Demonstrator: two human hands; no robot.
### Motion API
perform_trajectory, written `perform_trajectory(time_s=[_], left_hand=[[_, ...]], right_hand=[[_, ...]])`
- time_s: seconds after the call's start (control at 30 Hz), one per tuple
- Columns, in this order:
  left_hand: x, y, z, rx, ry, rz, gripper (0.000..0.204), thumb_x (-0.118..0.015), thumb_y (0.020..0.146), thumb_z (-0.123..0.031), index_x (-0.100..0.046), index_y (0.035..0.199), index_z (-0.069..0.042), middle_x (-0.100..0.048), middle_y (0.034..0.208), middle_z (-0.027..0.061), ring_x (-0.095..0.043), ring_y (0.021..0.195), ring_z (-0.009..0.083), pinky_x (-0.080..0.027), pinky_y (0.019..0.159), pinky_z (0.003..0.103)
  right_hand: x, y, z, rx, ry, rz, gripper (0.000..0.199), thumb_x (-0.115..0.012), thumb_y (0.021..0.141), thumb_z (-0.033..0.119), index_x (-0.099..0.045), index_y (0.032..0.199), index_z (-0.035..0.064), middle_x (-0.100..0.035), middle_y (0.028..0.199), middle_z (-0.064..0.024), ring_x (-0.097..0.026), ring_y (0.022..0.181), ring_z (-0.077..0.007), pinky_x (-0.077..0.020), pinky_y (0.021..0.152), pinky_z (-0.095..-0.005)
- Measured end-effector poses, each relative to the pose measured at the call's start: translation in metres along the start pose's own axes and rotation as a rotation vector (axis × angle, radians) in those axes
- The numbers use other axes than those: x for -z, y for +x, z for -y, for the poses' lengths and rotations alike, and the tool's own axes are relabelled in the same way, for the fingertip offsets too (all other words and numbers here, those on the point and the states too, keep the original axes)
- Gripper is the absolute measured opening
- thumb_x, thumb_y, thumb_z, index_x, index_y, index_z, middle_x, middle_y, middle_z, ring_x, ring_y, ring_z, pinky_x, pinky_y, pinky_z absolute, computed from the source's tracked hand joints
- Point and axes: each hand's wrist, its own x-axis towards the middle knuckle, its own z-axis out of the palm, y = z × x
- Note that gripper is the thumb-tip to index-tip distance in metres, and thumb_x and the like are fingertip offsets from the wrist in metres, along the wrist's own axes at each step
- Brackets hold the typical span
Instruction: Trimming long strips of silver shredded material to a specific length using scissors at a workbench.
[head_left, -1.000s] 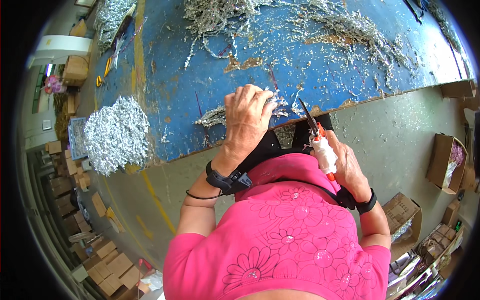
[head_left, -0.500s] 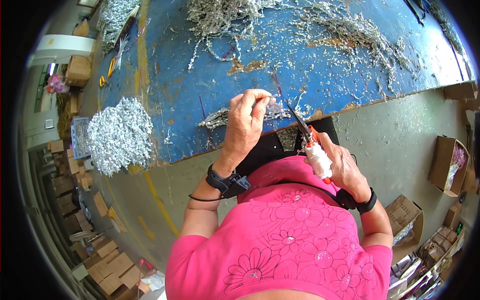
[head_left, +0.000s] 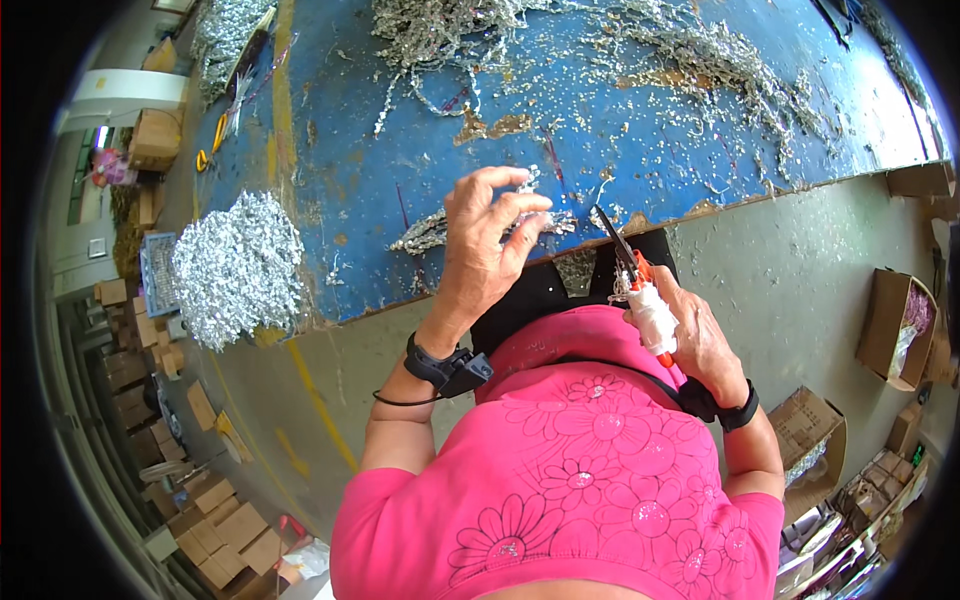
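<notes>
Pointing up and to the left from the right hand (head_left: 695, 330), a pair of scissors (head_left: 623, 250) is gripped by its orange handles, which are partly covered in white wrapping (head_left: 653, 318); the fingers are closed around them. The left hand (head_left: 485, 230) is held with thumb and fingers spread apart; whether the bit of silver tinsel at its forefinger tip is touched cannot be told. Beneath that hand, a thin tinsel bundle (head_left: 425, 235) is laid on the blue table (head_left: 350, 180), partly hidden by the palm, its ends seen on both sides. Well to the left of the same hand, a rounded tinsel heap (head_left: 240, 270) is placed at the table edge. Beyond the fingertips, a larger tangled pile (head_left: 440, 30) is spread.
</notes>
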Motion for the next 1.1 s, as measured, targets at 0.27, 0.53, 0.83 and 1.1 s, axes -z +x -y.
perform_trajectory(time_s=[0.27, 0.53, 0.83, 1.1], left_hand=[[-0.006, -0.006, 0.0, -0.108, 0.109, 0.081, 0.018, -0.076, 0.073, -0.006, -0.067, 0.087, -0.012, -0.061, 0.107, 0.0025, -0.056, 0.107, 0.0235, -0.037, 0.094, 0.038], [-0.001, -0.005, 0.003, -0.138, 0.009, 0.004, 0.015, -0.074, 0.077, -0.007, -0.064, 0.086, -0.013, -0.063, 0.094, -0.0005, -0.059, 0.1, 0.0219, -0.038, 0.092, 0.04], [0.003, 0.004, 0.007, -0.166, 0.148, 0.065, 0.016, -0.075, 0.076, -0.011, -0.064, 0.086, -0.015, -0.063, 0.089, -0.002, -0.058, 0.098, 0.0183, -0.033, 0.1, 0.043], [-0.003, 0.002, 0.001, -0.101, 0.196, 0.131, 0.015, -0.074, 0.075, -0.008, -0.064, 0.086, -0.012, -0.061, 0.091, 0.0002, -0.057, 0.094, 0.0206, -0.037, 0.092, 0.039]], right_hand=[[-0.004, 0.005, -0.001, -0.031, -0.033, 0.047, 0.056, -0.062, 0.084, 0.017, -0.039, 0.134, 0.0081, -0.065, 0.095, -0.0234, -0.061, 0.088, -0.0463, -0.0472, 0.069, -0.0503], [-0.003, 0.005, -0.003, -0.01, -0.02, 0.036, 0.048, -0.062, 0.085, 0.016, -0.042, 0.127, 0.0054, -0.066, 0.09, -0.0216, -0.063, 0.086, -0.0438, -0.0477, 0.069, -0.0476], [-0.005, 0.007, 0.001, -0.013, -0.039, 0.016, 0.038, -0.066, 0.084, 0.016, -0.047, 0.115, 0.004, -0.066, 0.085, -0.0202, -0.064, 0.084, -0.0425, -0.0481, 0.068, -0.045], [-0.008, 0.004, -0.004, 0.014, -0.023, -0.014, 0.042, -0.069, 0.084, 0.019, -0.048, 0.116, 0.0044, -0.065, 0.087, -0.0217, -0.062, 0.084, -0.0448, -0.0476, 0.067, -0.0458]])
